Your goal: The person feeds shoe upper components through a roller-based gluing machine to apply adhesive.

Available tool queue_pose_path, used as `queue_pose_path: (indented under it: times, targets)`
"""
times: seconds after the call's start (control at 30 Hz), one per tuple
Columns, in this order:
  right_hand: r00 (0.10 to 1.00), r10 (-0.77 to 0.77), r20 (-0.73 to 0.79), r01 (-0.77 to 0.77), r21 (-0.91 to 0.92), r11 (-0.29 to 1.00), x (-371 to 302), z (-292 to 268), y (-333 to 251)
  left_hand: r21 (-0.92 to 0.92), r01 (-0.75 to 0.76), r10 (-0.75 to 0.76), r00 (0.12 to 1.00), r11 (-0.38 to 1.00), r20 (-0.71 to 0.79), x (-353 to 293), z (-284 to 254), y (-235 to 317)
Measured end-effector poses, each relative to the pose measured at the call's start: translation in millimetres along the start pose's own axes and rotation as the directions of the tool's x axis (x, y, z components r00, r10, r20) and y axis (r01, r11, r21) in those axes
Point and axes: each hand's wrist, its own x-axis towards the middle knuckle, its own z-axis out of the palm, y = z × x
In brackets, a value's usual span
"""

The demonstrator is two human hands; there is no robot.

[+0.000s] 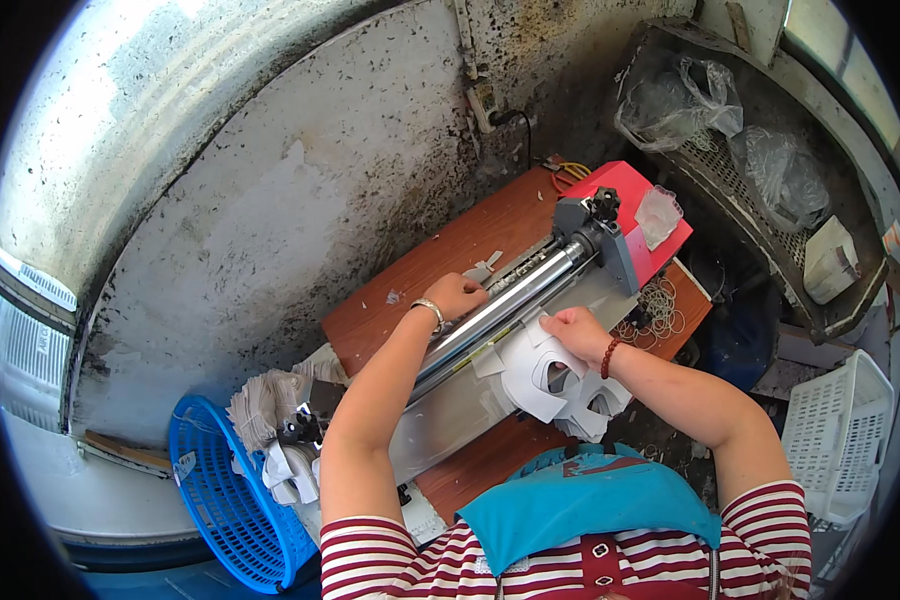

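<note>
A roller machine with a long shiny metal roller (520,290) and grey end brackets stands slantwise on a brown wooden table. My right hand (577,335) pinches the edge of a white cut-out piece (526,362) with curved openings. More such white pieces (592,405) lie overlapped beneath it on the machine's near metal plate (450,420). Across the roller, on its far side, my left hand (454,295) has its fingers curled in and lowered beside the roller. Whatever its fingertips hold is hidden. Small white scraps (483,268) lie just beyond it.
A red housing (655,220) covers the machine's right end. At lower left, a blue basket (192,470) stands beside stacked pale pieces (268,405). Rubber bands (656,315) lie on the table's right. Farther right are a metal shelf with plastic bags (685,105) and a white basket (838,440).
</note>
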Motion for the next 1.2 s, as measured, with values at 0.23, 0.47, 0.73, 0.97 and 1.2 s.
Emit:
queue_pose_path:
  times: [0.23, 0.47, 0.73, 0.97, 1.2]
  targets:
    - [0.993, -0.109, 0.051, 0.115, -0.137, 0.984, 0.6, -8.7, 16.2, -0.108, -0.132, 0.053, 0.839, 0.985, -0.541, 12.2, -7.6, -25.9]
    - [0.996, -0.081, -0.038, 0.080, -0.029, 0.996, 8.6, 0.8, 10.7, 0.483, -0.178, 0.467, 0.663, 0.858, -0.586, -14.4, -16.8, 4.9]
    - [1.000, -0.010, 0.018, 0.009, 0.057, 0.998, -5.3, 0.0, -3.0, -0.009, -0.025, 0.025, 0.997, 1.000, -0.066, 5.9, 1.4, -8.4]
    - [0.995, -0.058, 0.081, 0.069, -0.137, 0.988, -3.8, -13.0, 12.8, -0.133, 0.011, -0.077, 0.860, 0.991, -0.505, -1.6, -12.8, 7.3]
    - [0.994, -0.072, 0.078, 0.088, -0.229, 0.969, -5.6, -12.8, 3.3, 0.055, -0.090, 0.104, 0.787, 0.994, -0.609, -19.4, -22.1, 9.2]
